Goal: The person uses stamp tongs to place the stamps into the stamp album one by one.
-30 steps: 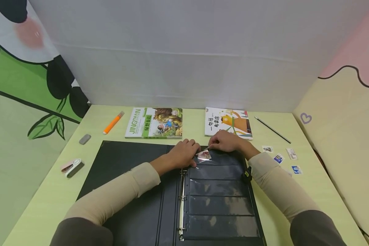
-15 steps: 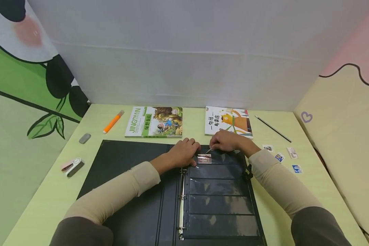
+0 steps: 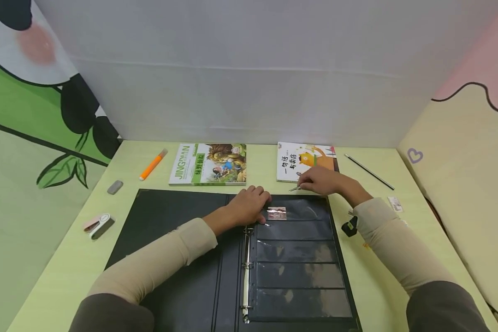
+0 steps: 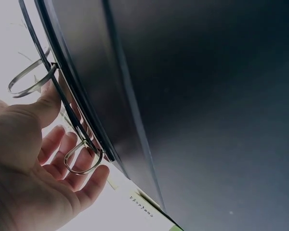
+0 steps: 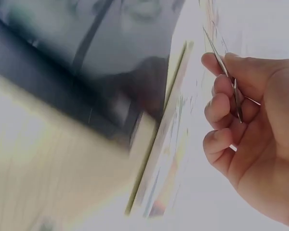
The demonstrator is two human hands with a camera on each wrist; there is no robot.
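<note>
My right hand [image 3: 318,180] pinches metal tweezers [image 5: 224,67] between thumb and fingers, above the lower edge of the right-hand book. Nothing shows between the tweezers' tips in the right wrist view. My left hand [image 3: 248,205] rests on the upper left corner of the clear pocket page [image 3: 296,276], beside the metal rings [image 4: 84,156]. Its fingers are slightly bent in the left wrist view. A reddish stamp [image 3: 277,213] lies flat at the top pocket row, close to the left thumb. The black ring binder [image 3: 178,258] lies spread wide beneath both arms.
Behind the binder lie two picture books [image 3: 207,165]. Left of it are an orange marker [image 3: 153,164], a grey eraser [image 3: 115,187] and a stapler-like tool [image 3: 101,227]. At right are a thin dark rod [image 3: 369,172] and a loose stamp [image 3: 395,204]; the right sleeve covers others.
The stamp has gone from tilted to flat and straight on the page. My right hand has lifted the tweezers off it and moved up and right. The left hand has stayed put.
</note>
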